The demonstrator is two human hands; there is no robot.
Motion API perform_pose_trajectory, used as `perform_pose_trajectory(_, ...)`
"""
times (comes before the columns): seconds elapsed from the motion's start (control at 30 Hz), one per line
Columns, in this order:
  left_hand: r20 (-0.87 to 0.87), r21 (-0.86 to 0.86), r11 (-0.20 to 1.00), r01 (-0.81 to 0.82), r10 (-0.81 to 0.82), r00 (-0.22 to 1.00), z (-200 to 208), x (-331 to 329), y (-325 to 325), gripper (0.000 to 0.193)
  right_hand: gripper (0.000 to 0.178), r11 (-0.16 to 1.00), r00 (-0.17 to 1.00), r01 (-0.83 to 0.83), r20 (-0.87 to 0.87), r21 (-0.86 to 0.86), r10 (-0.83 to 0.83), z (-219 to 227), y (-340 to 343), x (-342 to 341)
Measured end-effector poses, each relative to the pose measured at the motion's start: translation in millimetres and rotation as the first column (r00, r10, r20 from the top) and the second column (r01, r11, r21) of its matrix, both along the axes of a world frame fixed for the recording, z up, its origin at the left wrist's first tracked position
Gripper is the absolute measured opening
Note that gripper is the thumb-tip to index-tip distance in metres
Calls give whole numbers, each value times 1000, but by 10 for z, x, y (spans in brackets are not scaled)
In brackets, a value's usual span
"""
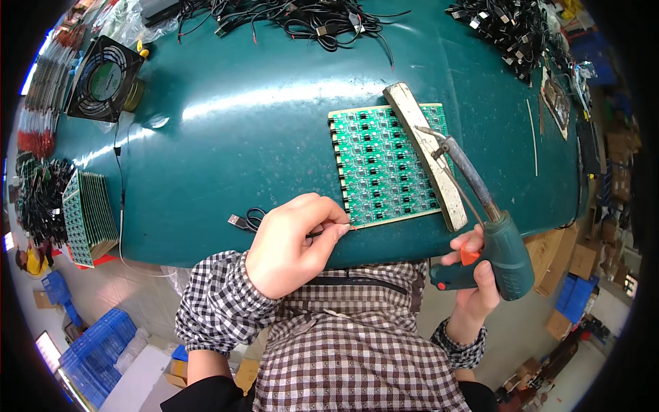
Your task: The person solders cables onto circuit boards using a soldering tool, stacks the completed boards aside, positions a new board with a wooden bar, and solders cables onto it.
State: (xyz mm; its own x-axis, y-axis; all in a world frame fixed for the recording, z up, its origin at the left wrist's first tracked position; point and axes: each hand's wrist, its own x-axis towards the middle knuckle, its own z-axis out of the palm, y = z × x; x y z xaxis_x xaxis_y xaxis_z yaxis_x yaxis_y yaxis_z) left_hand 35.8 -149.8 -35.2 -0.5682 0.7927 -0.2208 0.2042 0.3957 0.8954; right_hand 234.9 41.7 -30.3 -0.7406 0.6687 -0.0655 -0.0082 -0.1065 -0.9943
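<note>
My left hand [292, 237] pinches the thin wire end of a black USB cable [238, 221] at the lower left corner of a green circuit board panel [358, 165]. The cable's metal plug lies on the table left of my knuckles. My right hand [480, 295] is wrapped round a dark green soldering gun [513, 264], a finger by its orange trigger. The gun's bent tip is over a long, worn pale bar [410, 113], which lies slantwise across the right part of the panel. Small black parts line the panel's left edge.
A black fan [106, 77] stands at the far left of the green table [226, 151]. Black cables [316, 24] lie along the back, with another heap [504, 31] at the back right. Stacked circuit board panels [89, 216] stand at the left edge. A thin rod [533, 137] lies on the right.
</note>
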Motion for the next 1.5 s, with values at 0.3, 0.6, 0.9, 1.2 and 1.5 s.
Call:
perform_pose_trajectory(0.3, 98, 20, 997, -68, 66, 993, 10, 12, 66, 4, 46, 983, 999, 42, -3, -178, -43, 4, -24, 140)
perform_pose_trajectory(0.6, 4, 66, 993, -94, 94, 996, -102, 80, 194, 6, 44, 973, 996, 92, 22, -213, -89, -11, -72, 295)
perform_pose_trajectory(0.9, -69, -40, 995, -90, 87, 994, -87, 98, 250, 8, 46, 970, 994, 60, 106, -235, -35, 13, -94, 437)
perform_pose_trajectory(1.2, -37, -39, 993, -112, 110, 993, -124, 87, 257, 8, 55, 984, 990, 4, 140, -179, 21, 66, -192, 539)
perform_pose_trajectory(1.5, 53, -61, 995, -76, 79, 995, -115, 24, 266, 9, 55, 980, 973, 45, 231, -195, 2, 129, -248, 528)
